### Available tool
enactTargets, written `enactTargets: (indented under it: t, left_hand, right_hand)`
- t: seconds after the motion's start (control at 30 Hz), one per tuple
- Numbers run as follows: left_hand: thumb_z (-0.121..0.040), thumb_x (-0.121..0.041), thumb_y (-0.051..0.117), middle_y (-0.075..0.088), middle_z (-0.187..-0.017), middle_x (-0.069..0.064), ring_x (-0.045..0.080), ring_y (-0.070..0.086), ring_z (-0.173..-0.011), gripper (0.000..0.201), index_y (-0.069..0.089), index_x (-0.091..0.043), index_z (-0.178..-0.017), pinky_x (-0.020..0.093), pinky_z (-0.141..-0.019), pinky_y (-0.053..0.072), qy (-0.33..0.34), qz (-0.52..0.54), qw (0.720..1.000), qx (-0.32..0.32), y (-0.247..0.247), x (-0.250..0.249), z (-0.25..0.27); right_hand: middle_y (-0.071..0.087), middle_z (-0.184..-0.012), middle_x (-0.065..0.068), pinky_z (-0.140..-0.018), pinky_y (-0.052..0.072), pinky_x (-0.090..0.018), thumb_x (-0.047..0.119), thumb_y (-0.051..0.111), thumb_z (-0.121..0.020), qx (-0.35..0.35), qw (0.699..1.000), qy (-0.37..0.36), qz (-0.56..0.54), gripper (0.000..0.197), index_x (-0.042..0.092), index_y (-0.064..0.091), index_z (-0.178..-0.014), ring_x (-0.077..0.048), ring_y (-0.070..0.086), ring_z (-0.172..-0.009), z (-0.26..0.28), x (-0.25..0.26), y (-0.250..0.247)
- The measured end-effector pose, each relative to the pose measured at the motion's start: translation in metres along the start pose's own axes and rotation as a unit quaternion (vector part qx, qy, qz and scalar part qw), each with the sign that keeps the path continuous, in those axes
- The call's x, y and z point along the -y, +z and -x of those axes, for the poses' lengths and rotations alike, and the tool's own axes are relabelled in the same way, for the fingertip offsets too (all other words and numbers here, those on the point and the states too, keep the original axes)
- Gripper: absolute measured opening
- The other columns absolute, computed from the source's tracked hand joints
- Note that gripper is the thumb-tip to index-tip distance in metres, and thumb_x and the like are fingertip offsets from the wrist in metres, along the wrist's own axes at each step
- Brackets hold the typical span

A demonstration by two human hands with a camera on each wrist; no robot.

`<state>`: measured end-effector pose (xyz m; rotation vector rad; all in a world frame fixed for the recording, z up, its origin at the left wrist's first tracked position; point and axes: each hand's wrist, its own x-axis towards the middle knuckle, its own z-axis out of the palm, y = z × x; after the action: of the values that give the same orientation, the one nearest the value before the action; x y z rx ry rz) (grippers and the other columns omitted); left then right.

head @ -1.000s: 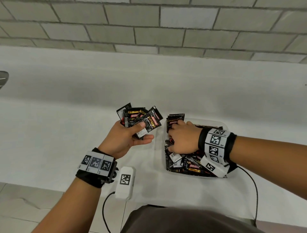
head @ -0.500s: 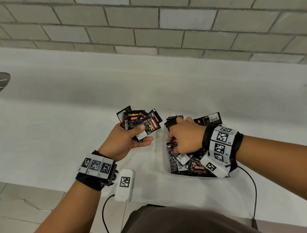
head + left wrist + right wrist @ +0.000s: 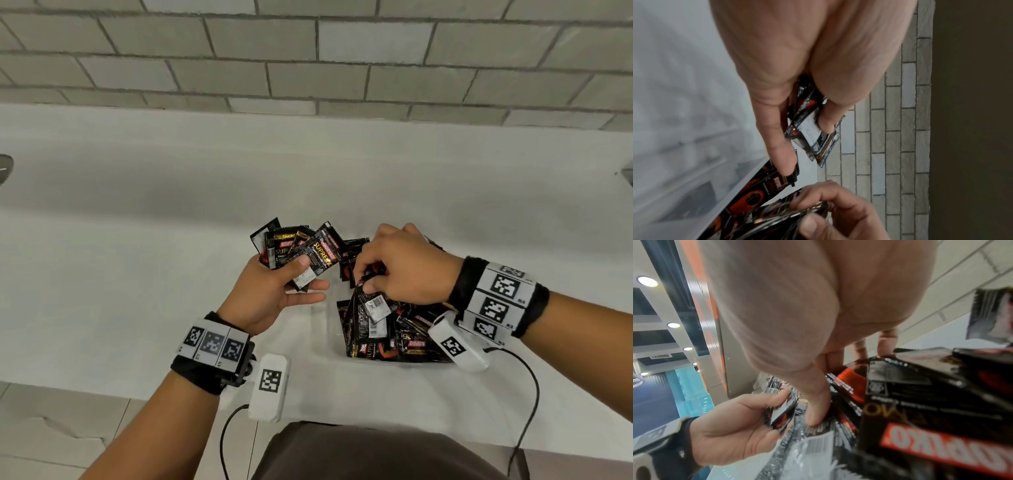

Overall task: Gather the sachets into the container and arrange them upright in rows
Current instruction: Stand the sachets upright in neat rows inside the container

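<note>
My left hand (image 3: 274,291) holds a fanned bunch of black sachets (image 3: 301,248) above the counter, thumb pressed on the top one; the same bunch (image 3: 813,129) shows in the left wrist view. To its right a clear container (image 3: 330,329) holds a loose heap of black and red sachets (image 3: 387,335). My right hand (image 3: 397,267) reaches into that heap with fingers curled, pinching several sachets (image 3: 359,270) between thumb and fingers. In the right wrist view the thumb (image 3: 816,404) presses into the sachets (image 3: 920,402).
A white counter (image 3: 171,257) runs left and right under a grey brick wall (image 3: 308,61). Cables (image 3: 527,404) hang from both wrist devices near the counter's front edge. A dark shirt (image 3: 359,455) fills the bottom of the head view.
My right hand has lifted and shifted left within the container, pulling sachets up toward the left hand. The left hand keeps its bunch almost still.
</note>
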<state>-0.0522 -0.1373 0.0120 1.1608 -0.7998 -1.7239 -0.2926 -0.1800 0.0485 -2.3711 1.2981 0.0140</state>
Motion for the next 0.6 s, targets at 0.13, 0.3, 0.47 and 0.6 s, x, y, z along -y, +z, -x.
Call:
enactTargets:
  t: [0.13, 0.3, 0.47, 0.6]
  left_hand:
    - [-0.1, -0.015, 0.062, 0.07, -0.124, 0.018, 0.042, 0.074, -0.1, 0.031, 0.061, -0.01, -0.131, 0.049, -0.069, 0.063, 0.019, -0.037, 0.999, -0.018, 0.006, 0.002, -0.002]
    - [-0.099, -0.012, 0.064, 0.072, -0.122, 0.009, 0.032, 0.075, -0.099, 0.04, 0.054, -0.018, -0.137, 0.05, -0.075, 0.063, 0.077, -0.097, 0.992, -0.01, 0.021, 0.006, -0.004]
    - [-0.096, -0.018, 0.067, 0.071, -0.128, 0.007, 0.029, 0.069, -0.114, 0.047, 0.054, -0.017, -0.142, 0.055, -0.086, 0.059, 0.011, -0.07, 0.996, 0.063, 0.032, 0.005, -0.005]
    - [-0.087, -0.029, 0.073, 0.068, -0.132, 0.007, 0.028, 0.069, -0.116, 0.059, 0.051, -0.026, -0.142, 0.059, -0.085, 0.059, -0.022, -0.104, 0.989, 0.102, 0.036, 0.001, -0.004]
  right_hand:
    - [0.067, -0.101, 0.016, -0.103, 0.026, -0.037, 0.047, 0.075, -0.084, -0.038, 0.998, 0.009, -0.051, 0.013, 0.053, 0.065, -0.091, -0.009, 0.046, -0.11, 0.005, -0.005, -0.008]
    - [0.063, -0.106, 0.005, -0.104, 0.032, -0.035, 0.045, 0.074, -0.085, -0.063, 0.99, 0.014, -0.124, 0.017, 0.057, 0.063, -0.09, -0.012, 0.051, -0.105, 0.005, -0.006, -0.021]
    - [0.053, -0.106, 0.002, -0.093, 0.045, -0.029, 0.038, 0.075, -0.087, -0.077, 0.982, 0.036, -0.169, 0.021, 0.05, 0.068, -0.102, -0.013, 0.057, -0.097, 0.001, -0.004, -0.022]
    - [0.053, -0.101, 0.004, -0.082, 0.04, -0.02, 0.037, 0.074, -0.089, -0.081, 0.981, 0.049, -0.167, 0.021, 0.041, 0.071, -0.109, -0.011, 0.055, -0.094, -0.002, -0.001, -0.016]
